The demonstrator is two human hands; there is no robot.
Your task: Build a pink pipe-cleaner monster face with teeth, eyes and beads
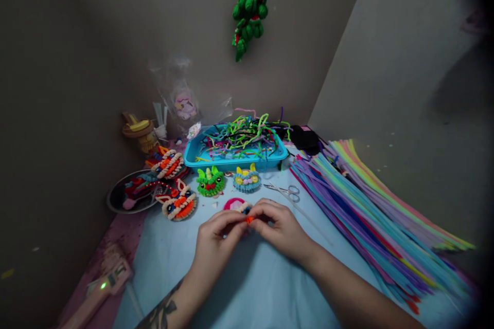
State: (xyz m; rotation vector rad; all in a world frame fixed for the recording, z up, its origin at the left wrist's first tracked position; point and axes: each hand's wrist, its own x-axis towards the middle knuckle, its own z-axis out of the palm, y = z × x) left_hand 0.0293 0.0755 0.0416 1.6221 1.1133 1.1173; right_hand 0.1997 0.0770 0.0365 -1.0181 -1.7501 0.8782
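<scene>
My left hand (221,234) and my right hand (275,224) meet over the light blue cloth. Between their fingertips is a small orange piece of pipe cleaner (250,220), pinched from both sides; most of it is hidden by the fingers. Just behind my hands lies a pink and white fuzzy figure (233,204), partly covered by them. Beyond it stand a green pipe-cleaner head (210,182) with horns and a blue one (247,179) with yellow ears. An orange and cream head (179,202) sits to the left. Scissors (285,192) rest behind my right hand.
A blue tray (235,166) heaped with pipe-cleaner scraps stands at the back. Long bundles of coloured pipe cleaners (363,216) spread along the right. On the left are a metal bowl (116,205) and a pink glue gun (102,288) with a green light. Green figures (249,10) hang on the wall.
</scene>
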